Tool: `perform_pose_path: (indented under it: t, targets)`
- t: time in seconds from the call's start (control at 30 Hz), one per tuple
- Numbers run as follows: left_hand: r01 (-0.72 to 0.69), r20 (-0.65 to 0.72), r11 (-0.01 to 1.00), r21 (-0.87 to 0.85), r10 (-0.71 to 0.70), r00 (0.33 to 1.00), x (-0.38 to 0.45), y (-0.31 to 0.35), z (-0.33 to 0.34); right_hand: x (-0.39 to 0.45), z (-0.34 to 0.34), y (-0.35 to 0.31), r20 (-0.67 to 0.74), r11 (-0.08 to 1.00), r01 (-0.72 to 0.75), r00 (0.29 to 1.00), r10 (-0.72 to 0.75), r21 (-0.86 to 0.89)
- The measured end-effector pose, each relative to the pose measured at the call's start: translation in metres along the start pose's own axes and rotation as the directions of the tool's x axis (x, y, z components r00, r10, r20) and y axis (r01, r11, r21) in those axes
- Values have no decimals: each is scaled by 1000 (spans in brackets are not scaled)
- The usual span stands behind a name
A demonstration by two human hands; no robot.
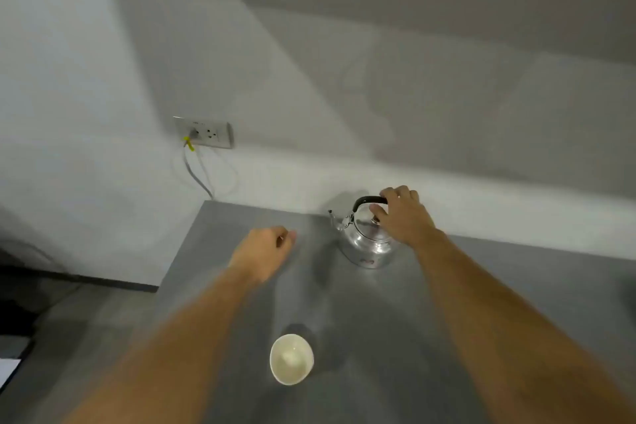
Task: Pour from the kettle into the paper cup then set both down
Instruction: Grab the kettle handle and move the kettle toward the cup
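A grey worktop [344, 303] runs along a pale wall, and on it stand the two things of the task. The kettle [366, 244], shiny metal with a black handle [370, 200] arched over its lid, sits upright toward the far edge, its spout pointing left. The right hand [401, 217] is at the right end of that handle: the fingers curl over the top of the black grip and the thumb reaches in beneath it near the lid knob, so the hand is wrapped on the handle while the kettle rests on the worktop. The paper cup [292, 359] stands upright much nearer the person, well apart from the kettle, its white inside showing; whether it holds any liquid cannot be told. The left hand [265, 253] hovers over the worktop to the left of the kettle, fingers loosely curled inward and holding nothing, blurred. On the wall to the left a socket [203, 133] has a cable [198, 175] hanging from it
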State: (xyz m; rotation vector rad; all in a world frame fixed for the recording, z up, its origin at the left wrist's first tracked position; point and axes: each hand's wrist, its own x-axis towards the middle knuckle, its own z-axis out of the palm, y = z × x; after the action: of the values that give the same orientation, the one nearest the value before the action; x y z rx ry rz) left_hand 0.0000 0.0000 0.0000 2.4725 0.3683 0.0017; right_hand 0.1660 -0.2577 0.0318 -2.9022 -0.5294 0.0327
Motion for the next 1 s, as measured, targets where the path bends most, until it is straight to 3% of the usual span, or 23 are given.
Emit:
perform_pose_path:
  t: [0.2,0.4,0.63,1.0]
  targets:
    - [-3,-8,999,50,4,1000,15,-14,23,35,11,5,128,997,-40,991,32,66]
    - [31,-1,999,38,-31,1000,21,-20,27,46,26,16,32,988,-15,999,10,156]
    - [109,69,993,-32,-107,992,11,-20,23,44,21,17,107,937,-112,991,81,331]
    - [212,101,952,-221,-194,976,-48,-35,26,-25,-20,4,98,951,-68,994,40,302]
